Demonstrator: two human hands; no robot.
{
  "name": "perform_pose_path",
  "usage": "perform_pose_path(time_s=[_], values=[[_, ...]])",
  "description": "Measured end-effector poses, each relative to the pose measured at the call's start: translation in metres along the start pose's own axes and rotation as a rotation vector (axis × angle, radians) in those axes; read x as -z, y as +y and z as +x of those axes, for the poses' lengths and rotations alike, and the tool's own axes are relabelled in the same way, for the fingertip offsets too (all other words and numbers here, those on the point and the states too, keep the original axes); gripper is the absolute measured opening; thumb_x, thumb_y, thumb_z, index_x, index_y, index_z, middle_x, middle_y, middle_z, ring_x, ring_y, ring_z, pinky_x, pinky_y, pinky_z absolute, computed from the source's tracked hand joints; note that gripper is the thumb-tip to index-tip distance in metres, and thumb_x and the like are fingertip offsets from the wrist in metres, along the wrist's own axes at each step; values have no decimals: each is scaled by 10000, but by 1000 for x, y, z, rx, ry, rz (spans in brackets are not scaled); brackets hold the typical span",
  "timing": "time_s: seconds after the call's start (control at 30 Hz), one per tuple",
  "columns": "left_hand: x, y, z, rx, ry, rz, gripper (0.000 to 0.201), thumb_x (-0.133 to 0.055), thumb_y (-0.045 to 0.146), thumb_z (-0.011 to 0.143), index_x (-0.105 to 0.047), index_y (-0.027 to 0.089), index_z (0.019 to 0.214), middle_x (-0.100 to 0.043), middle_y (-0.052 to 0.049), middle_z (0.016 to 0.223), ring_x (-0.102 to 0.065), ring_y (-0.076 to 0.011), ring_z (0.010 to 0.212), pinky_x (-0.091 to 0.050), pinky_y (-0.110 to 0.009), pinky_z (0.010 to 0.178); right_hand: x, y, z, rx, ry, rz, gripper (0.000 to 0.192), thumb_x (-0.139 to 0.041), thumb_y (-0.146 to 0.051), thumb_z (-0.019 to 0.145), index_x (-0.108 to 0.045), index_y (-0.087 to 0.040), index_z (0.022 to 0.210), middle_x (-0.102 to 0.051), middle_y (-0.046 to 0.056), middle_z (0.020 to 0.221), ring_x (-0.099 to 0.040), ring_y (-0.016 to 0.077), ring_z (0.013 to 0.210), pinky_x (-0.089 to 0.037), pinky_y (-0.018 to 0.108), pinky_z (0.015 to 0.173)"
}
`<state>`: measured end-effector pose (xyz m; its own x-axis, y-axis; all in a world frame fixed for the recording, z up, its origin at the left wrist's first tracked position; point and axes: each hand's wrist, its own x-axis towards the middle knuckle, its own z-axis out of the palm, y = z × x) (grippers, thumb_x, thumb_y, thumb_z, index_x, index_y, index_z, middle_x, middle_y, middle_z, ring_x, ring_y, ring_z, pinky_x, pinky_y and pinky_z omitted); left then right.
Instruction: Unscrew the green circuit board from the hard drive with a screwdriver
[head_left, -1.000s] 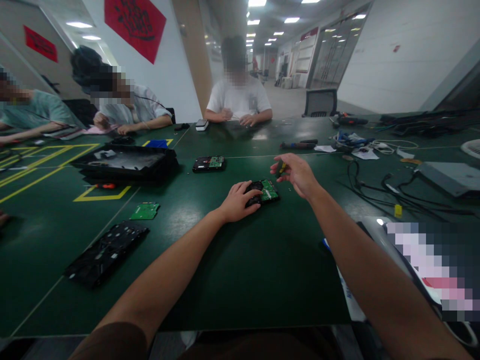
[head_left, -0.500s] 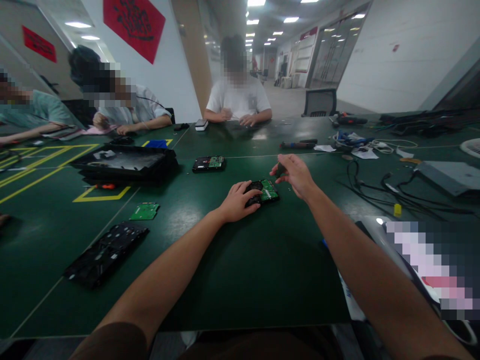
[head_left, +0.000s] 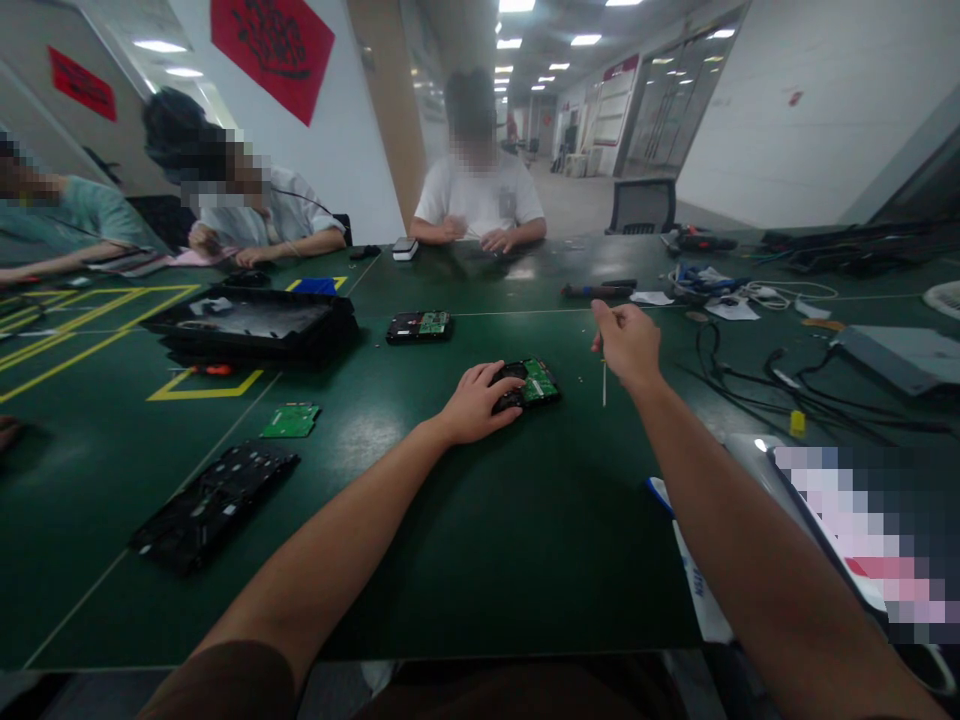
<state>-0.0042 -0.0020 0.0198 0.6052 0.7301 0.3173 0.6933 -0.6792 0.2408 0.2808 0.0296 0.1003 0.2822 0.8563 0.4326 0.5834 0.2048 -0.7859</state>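
Note:
A black hard drive with a green circuit board on it lies on the dark green table. My left hand holds it down, thumb along the near edge and fingers across the top. To the right of the drive, my right hand is closed round a screwdriver. Only its thin shaft shows below the fist, pointing down and apart from the drive; the handle is hidden. Tiny bits that look like screws lie between the drive and the screwdriver.
Farther off lies another hard drive. On the left are a loose green circuit board, a black plate-like part and a black tray. Cables, a grey metal box and a laptop occupy the right. Several people sit across the table.
My right hand has moved right, away from the hard drive, and turned so that the screwdriver's shaft now shows pointing down. My left hand stays on the drive.

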Motion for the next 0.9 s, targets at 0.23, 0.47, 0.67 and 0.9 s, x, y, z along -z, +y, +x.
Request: perform_pose_path(time_s=[0.23,0.47,0.67,0.9], values=[[4,5,1,51,6,17,630,-621,560,942,-505,284,1496,-433,-126,1580,-390,-378,1425,-342,-579,1172,-7,30,5,-98,-307,-539,294,-663,-419,907,-662,-163,1053,-739,141,964,-708,269,862,-511,350,741],[1,9,2,108,36,55,652,-606,601,934,-514,270,1488,-457,-132,1558,-398,-387,1406,-358,-585,1143,-15,43,6,-112,-612,-771,208,-735,-312,812,-747,-168,962,-759,152,1011,-716,285,919,-511,332,718],[-1,7,2,104,27,57,640,-610,601,930,-526,284,1479,-437,-120,1573,-385,-385,1415,-353,-582,1150,-17,49,5,-119,-660,-779,261,-752,-361,797,-770,-172,976,-766,132,976,-721,268,877,-520,324,711],[2,9,2,115,7,78,626,-601,606,929,-540,286,1463,-425,-112,1583,-377,-381,1424,-349,-573,1161,-19,53,7,-130,-673,-777,294,-758,-429,819,-770,-179,972,-767,130,1025,-725,269,904,-536,326,746]])
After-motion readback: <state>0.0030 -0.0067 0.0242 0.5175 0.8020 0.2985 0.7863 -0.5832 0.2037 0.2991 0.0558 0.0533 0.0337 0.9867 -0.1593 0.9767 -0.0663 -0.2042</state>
